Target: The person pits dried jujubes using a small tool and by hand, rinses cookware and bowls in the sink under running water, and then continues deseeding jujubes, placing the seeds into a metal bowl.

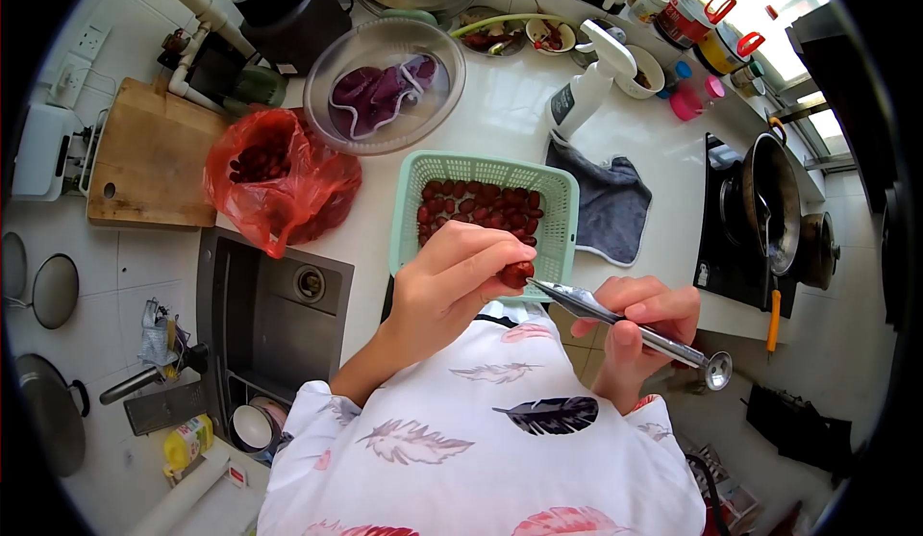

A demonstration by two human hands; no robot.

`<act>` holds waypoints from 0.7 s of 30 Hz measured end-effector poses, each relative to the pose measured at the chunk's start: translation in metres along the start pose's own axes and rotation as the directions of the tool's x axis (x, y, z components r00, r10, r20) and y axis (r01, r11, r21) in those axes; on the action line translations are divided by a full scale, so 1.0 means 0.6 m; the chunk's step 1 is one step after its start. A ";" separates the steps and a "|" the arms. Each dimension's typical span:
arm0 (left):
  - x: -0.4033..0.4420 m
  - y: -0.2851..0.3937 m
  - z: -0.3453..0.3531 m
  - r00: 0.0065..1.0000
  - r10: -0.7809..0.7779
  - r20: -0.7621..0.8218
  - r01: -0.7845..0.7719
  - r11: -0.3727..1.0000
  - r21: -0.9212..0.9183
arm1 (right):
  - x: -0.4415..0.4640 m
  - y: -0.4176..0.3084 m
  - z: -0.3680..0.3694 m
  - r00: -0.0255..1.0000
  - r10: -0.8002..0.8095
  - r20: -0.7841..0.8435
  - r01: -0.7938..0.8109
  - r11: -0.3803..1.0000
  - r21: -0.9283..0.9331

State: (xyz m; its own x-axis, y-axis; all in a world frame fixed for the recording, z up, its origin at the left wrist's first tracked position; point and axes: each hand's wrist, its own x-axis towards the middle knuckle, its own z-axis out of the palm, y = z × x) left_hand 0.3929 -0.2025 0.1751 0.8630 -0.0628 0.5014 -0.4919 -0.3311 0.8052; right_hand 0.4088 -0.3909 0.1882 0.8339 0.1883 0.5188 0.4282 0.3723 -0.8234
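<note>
Between the fingertips of my left hand [450, 281] is a red date [516, 274], held over the near edge of a green basket [405, 211]. My right hand [646, 323] is closed round a metal tool [663, 346] with a round cupped end. Its pointed tip meets the right side of the date or lies just beside it. Many red dates [490, 211] lie inside the basket. A red plastic bag [317, 186] holding more dark red dates stands to the left of the basket.
A clear bowl [452, 84] with a purple cloth is behind the basket. A grey cloth [601, 199] and spray bottle [588, 89] lie right of it. The sink [274, 320] is left, the stove [719, 219] with a pan [784, 199] right.
</note>
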 end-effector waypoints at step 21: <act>-0.006 0.010 -0.001 0.998 -0.002 0.055 0.000 0.999 0.035 | -0.017 -0.035 -0.003 0.997 0.038 0.072 -0.016 0.959 -0.283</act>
State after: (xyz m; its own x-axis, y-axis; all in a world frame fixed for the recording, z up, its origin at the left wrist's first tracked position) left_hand 0.3865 -0.2038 0.1781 0.8688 -0.1139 0.4820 -0.4879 -0.3634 0.7936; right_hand 0.3920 -0.4021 0.2001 0.8223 0.2671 0.5025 0.4960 0.0966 -0.8629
